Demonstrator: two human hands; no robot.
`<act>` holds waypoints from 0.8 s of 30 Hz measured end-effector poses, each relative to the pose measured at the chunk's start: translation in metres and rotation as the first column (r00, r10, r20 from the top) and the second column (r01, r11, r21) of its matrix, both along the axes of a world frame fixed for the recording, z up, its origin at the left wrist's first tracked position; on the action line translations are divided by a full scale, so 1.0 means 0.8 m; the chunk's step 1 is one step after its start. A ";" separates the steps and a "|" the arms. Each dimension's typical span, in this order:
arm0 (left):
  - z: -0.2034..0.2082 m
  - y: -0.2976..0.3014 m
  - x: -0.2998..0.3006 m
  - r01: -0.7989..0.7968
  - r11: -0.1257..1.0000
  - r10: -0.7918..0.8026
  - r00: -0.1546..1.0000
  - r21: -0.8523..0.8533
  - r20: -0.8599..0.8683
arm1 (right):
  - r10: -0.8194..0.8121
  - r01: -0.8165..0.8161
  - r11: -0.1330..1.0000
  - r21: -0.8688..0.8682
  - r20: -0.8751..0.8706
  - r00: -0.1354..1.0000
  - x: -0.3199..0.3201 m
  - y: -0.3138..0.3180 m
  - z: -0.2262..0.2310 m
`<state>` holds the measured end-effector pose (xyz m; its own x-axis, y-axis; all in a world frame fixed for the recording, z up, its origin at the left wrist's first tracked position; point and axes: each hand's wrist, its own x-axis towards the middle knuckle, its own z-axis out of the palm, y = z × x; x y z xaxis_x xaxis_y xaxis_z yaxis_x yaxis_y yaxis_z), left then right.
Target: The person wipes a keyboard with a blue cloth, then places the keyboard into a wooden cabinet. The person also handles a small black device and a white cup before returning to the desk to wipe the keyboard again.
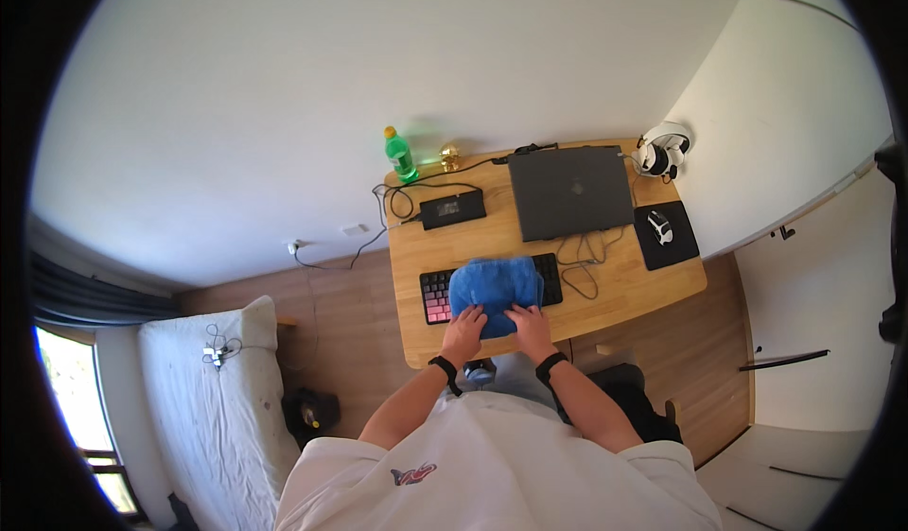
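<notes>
A folded blue cloth [495,283] lies over the middle of a keyboard [438,297], whose pink and dark keys show at its left and black keys at its right. My left hand [464,332] grips the near left part of the cloth, thumb toward the middle. At the near right part, my right hand [530,326] has hold of the same cloth with its fingers bent onto it. The undersides of both hands are hidden, and black bands circle both wrists.
On the wooden desk [482,233] are a closed dark laptop [570,195], a black power adapter [452,210], loose cables, and a white mouse [660,228] on a black pad. A green bottle [400,156], a gold ornament [449,158] and white headphones [662,151] stand along the back.
</notes>
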<state>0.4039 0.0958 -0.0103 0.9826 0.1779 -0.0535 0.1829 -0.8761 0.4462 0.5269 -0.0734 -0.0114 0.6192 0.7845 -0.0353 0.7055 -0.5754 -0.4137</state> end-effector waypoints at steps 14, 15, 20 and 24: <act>0.006 -0.011 -0.020 0.067 0.996 -0.064 0.997 -0.063 0.046 | -0.062 0.058 0.997 -0.052 -0.079 0.995 -0.034 -0.029 -0.006; 0.009 -0.013 -0.022 0.063 0.995 -0.061 0.998 -0.083 0.026 | -0.069 0.063 0.996 -0.068 -0.094 0.993 -0.037 -0.030 -0.005; 0.005 -0.021 -0.023 0.092 0.989 -0.089 0.996 -0.119 0.029 | -0.075 0.067 0.993 -0.100 -0.076 0.994 -0.043 -0.045 -0.011; -0.004 -0.021 -0.021 0.144 0.976 -0.144 0.989 -0.161 0.010 | -0.077 0.064 0.993 -0.104 -0.131 0.988 -0.038 -0.056 0.006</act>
